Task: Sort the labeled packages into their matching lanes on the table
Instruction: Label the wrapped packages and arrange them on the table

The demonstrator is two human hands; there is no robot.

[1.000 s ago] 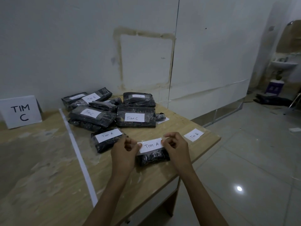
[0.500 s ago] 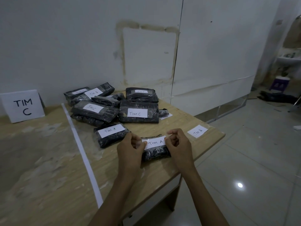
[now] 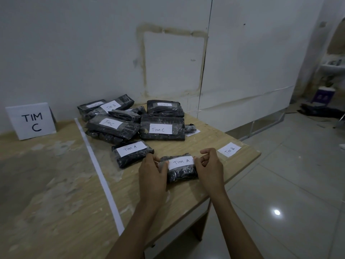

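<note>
Gripping a small black plastic-wrapped package (image 3: 182, 171) by its two short ends, both hands are working well to the right of the white tape line (image 3: 99, 171) that is running across the wooden table (image 3: 56, 202). The left hand (image 3: 152, 173) is curling its fingers round the package's left end, and the right hand (image 3: 210, 168) is pinching the right end with bent fingers and thumb. The package's white label, reading TIM A (image 3: 181, 162), is facing up between the hands. The package is sitting low at the tabletop near the front edge; whether it is resting there or lifted slightly cannot be told.

Right of the tape line and closer to it, a second TIM A package (image 3: 132, 153) is lying flat, just beside the left hand's knuckles. Farther back on that same side, a heap of black packages is crowding toward the wall: a large TIM C package (image 3: 162, 128), another TIM C package (image 3: 113, 126) lying on top of others, a TIM B package (image 3: 112, 105) leaning across the pile, and one at the rear (image 3: 164, 107) whose label is too faint to read. Far right of the tape line, a loose TIM B paper slip (image 3: 229, 150) is lying flat near the table's corner, just beyond the right hand.

Left of the tape line, a white TIM C sign (image 3: 31, 120) is standing upright against the wall.
</note>
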